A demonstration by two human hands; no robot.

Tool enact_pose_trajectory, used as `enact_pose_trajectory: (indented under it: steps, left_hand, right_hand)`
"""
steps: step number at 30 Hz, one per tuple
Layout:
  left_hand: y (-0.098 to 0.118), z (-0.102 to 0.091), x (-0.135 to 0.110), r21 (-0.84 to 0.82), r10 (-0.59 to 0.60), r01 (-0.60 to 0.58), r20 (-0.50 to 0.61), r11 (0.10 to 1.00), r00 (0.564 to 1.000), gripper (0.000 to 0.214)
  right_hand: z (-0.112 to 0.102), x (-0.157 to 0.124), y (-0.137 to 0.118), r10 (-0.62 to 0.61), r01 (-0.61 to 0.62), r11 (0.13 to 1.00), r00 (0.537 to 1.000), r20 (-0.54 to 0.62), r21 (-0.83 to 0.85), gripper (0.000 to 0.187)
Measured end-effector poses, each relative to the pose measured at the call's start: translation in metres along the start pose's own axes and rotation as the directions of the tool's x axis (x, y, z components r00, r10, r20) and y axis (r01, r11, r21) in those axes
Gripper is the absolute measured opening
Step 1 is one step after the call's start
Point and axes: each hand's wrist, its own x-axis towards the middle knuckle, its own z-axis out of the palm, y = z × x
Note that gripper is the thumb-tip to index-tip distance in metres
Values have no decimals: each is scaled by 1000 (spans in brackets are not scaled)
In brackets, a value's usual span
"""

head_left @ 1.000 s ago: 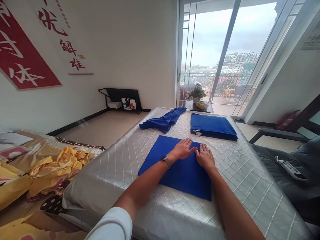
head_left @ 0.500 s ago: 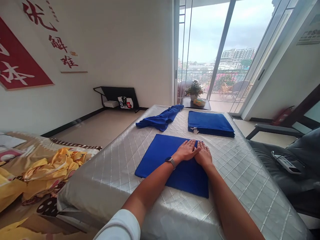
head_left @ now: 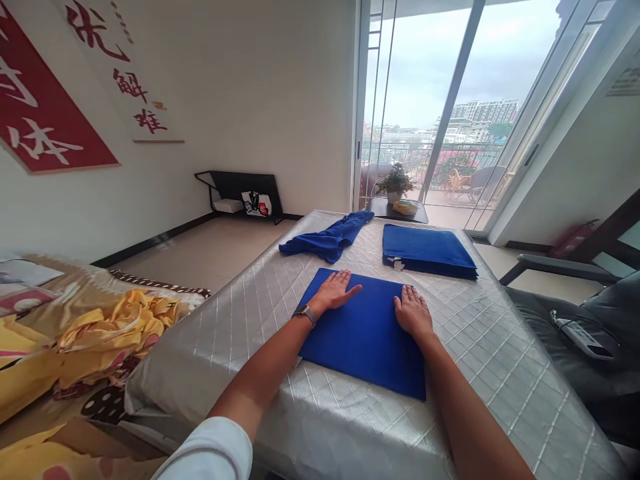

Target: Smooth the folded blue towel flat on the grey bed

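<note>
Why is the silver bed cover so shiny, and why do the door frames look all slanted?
Head view: daylight from the glass doors glints off the silver cover. The wide lens tilts the door frames and stretches the arms near the picture's bottom edge. The sky outside looks washed out. The blue towel under the left hand and right hand is sharp, with hardly any shadow.

Silver quilted bed (head_left: 260, 320) w/ flat blue towel (head_left: 367, 333), folded stack (head_left: 425, 248), crumpled towel (head_left: 327, 239).

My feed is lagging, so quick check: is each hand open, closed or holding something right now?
Left hand: open, palm flat on the folded blue towel, holding nothing.
Right hand: open, palm flat on the same towel, holding nothing.
</note>
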Motion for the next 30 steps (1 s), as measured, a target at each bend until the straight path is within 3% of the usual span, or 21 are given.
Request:
enact_pose_trajectory:
  steps: [4,7,22,30]
  left_hand:
    - [-35,-9,-12,11,-77,77,-20,997,997,92]
    - [-46,-10,-17,2,-111,111,-35,994,993,94]
    - [-45,-4,-15,-28,-128,126,-98,992,987,92]
    - [-43,-4,-14,-38,-128,125,-101,991,987,96]
  right_hand:
    - [0,0,0,5,-5,1000,1000,-4,-8,67]
    - [-1,-1,-1,8,-9,1000,1000,-11,-27,67]
    - [6,5,5,2,-4,995,1000,-22,-103,66]
    - [-5,-6,-2,16,-25,988,998,-56,-152,64]
